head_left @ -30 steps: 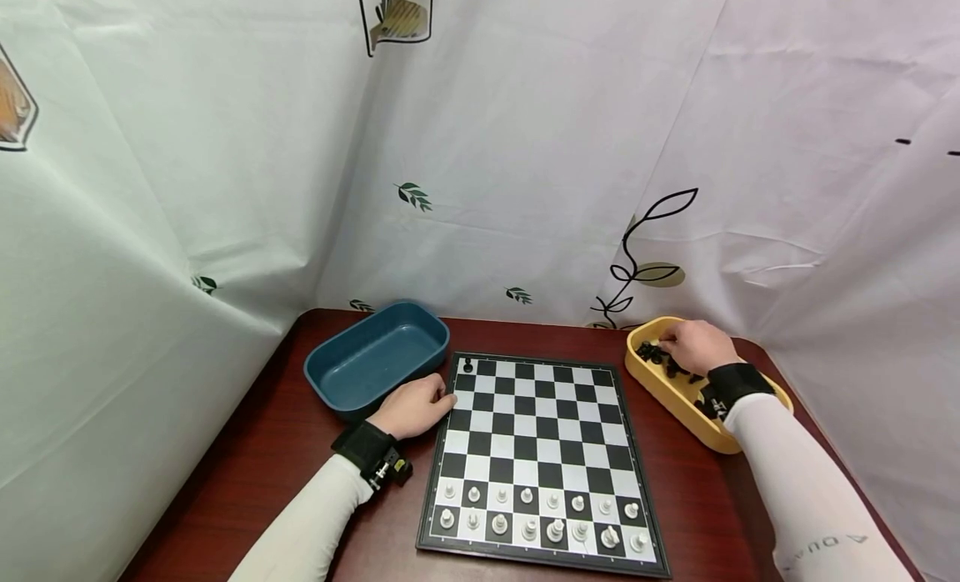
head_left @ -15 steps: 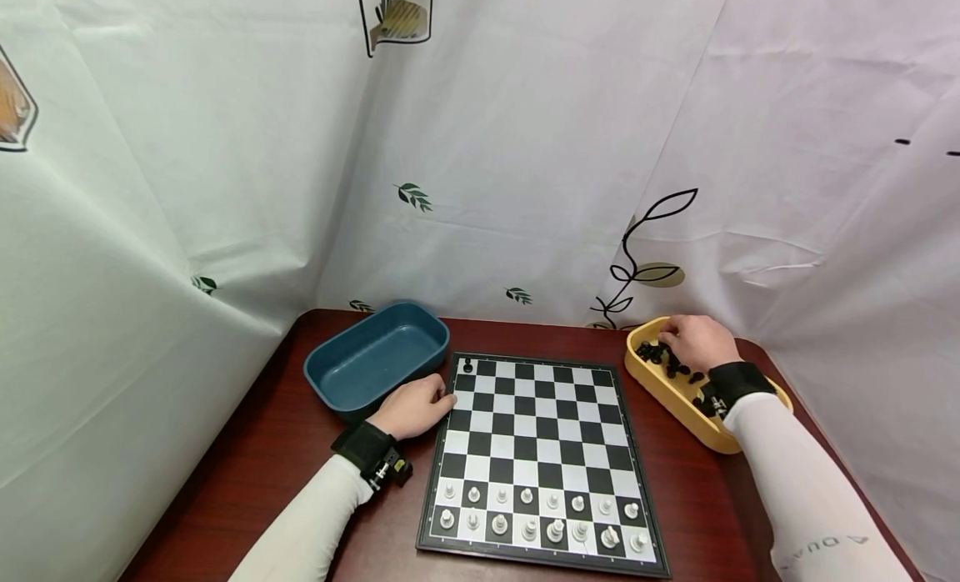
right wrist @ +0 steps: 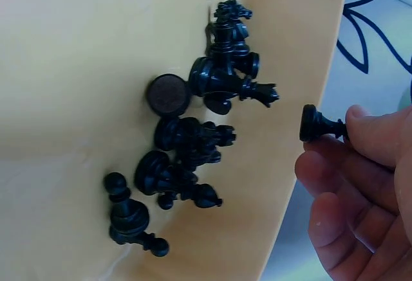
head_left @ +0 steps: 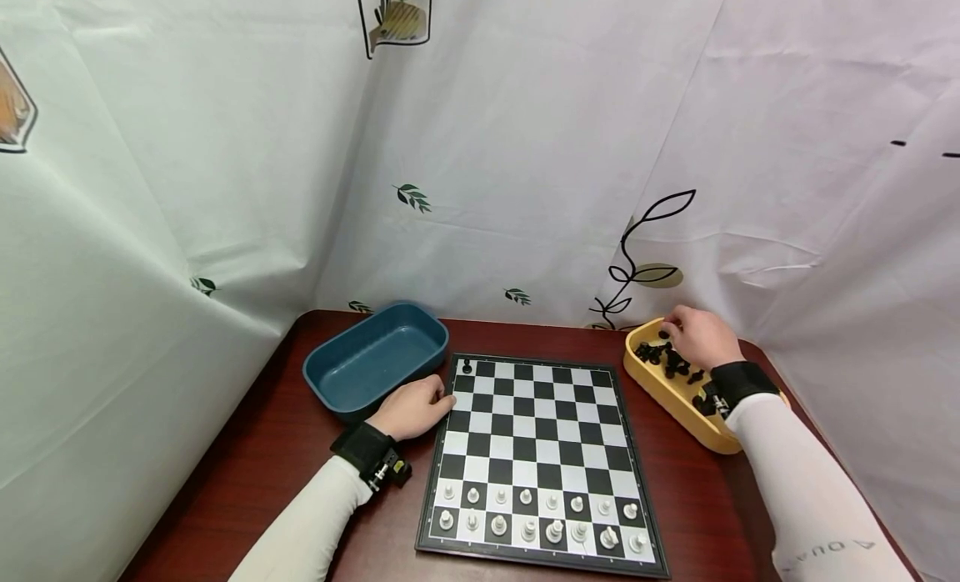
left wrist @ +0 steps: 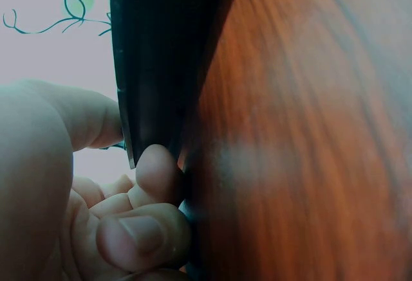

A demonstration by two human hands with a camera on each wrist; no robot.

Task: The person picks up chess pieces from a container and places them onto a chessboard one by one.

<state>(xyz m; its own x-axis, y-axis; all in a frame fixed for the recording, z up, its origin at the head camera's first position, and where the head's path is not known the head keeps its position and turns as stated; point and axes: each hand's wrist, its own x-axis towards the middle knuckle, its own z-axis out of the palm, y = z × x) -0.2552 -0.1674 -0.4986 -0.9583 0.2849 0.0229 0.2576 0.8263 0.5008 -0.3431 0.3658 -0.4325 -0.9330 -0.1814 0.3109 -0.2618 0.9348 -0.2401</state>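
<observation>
The chessboard (head_left: 547, 428) lies flat on the dark red bench (head_left: 390, 536), with white pieces (head_left: 498, 524) standing in two full rows along its near edge and one black piece (head_left: 467, 366) upright on its far left corner square. At the chessboard's left edge, toward the far end, is the left hand (head_left: 412, 408): its thumb (left wrist: 96, 117) reaches over the rim while its curled fingers (left wrist: 154, 172) lie against the side, gripping the border. Beyond the chessboard's right edge, near the far right corner, the right hand (head_left: 703, 338) hangs above the far end of the yellow tray (head_left: 678, 411), its thumb and fingers (right wrist: 322, 168) nearly together, pinching a small black chessman (right wrist: 314, 124) by its narrow end. The flared base points away from the hand; the top is hidden, so its kind cannot be told. In the right wrist view it hangs apart from the heap of black pieces (right wrist: 158, 173) in the yellow tray, right of the chessboard; these lie jumbled, a knight (right wrist: 230, 14) at one end of the heap. The blue tray (head_left: 378, 357) sits left of the chessboard, beside its far left corner. Behind the chessboard and bench hangs a pale cloth (head_left: 525, 148) printed with leaf sprigs (head_left: 517, 296).
</observation>
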